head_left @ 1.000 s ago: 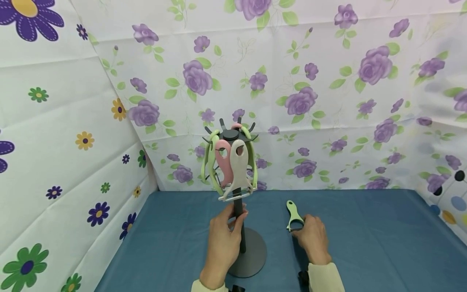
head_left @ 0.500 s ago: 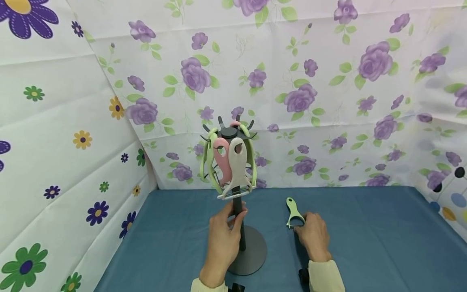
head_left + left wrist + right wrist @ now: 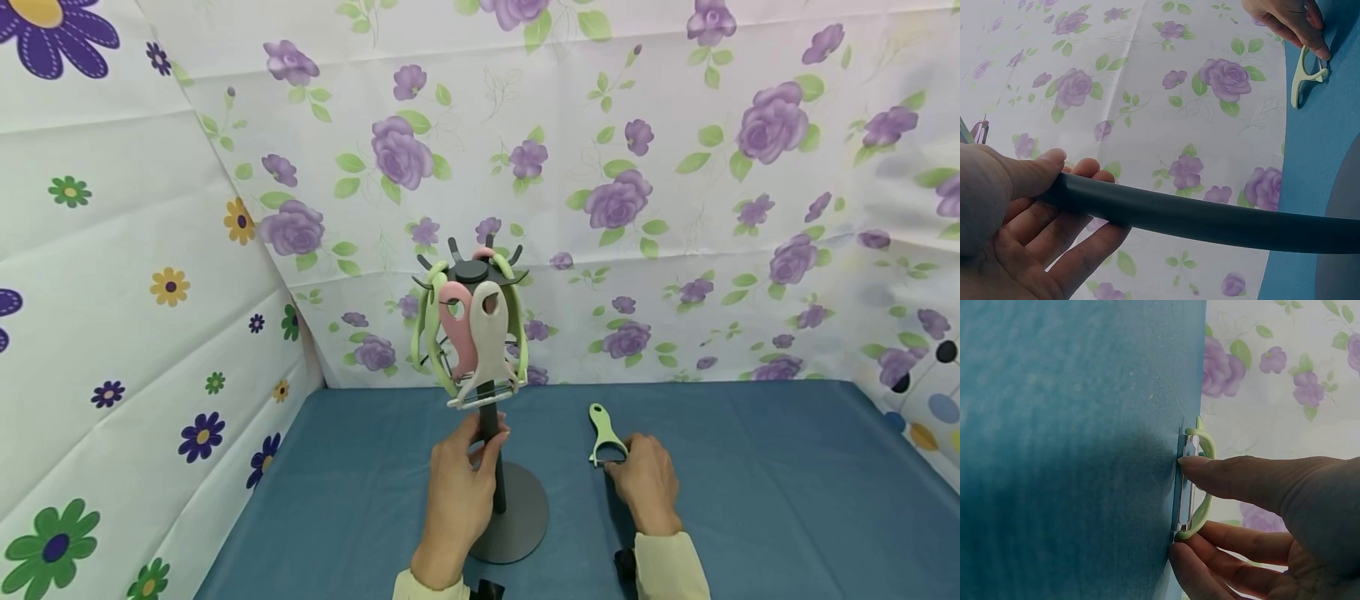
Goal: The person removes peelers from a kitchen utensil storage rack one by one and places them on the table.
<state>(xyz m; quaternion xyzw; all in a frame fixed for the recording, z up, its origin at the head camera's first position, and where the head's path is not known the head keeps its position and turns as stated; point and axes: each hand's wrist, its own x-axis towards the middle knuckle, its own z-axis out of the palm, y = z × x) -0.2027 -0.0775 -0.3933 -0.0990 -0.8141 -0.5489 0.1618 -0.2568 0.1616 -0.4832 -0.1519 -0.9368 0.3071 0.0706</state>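
My left hand (image 3: 459, 492) holds the dark upright pole of a rotating hook stand (image 3: 513, 525), thumb on one side and fingers on the other. From the stand's hooks hang several peelers, among them a pink peeler (image 3: 459, 337) and a white peeler (image 3: 490, 333) in front, with green ones around them. On the cloth to the right lies a light green peeler (image 3: 602, 429), its handle pointing away. My right hand (image 3: 647, 483) pinches this peeler at its blade end; in the right wrist view the thumb is on the metal blade (image 3: 1186, 494) and the fingers are by the frame's lower end.
A blue cloth (image 3: 750, 500) covers the table. Flowered white sheets (image 3: 555, 108) rise behind it and along the left and right sides. The stand's round base rests on the cloth, left of the loose peeler.
The head view has shifted slightly. Both hands keep their places, the left at the pole and the right at the green peeler's blade end.
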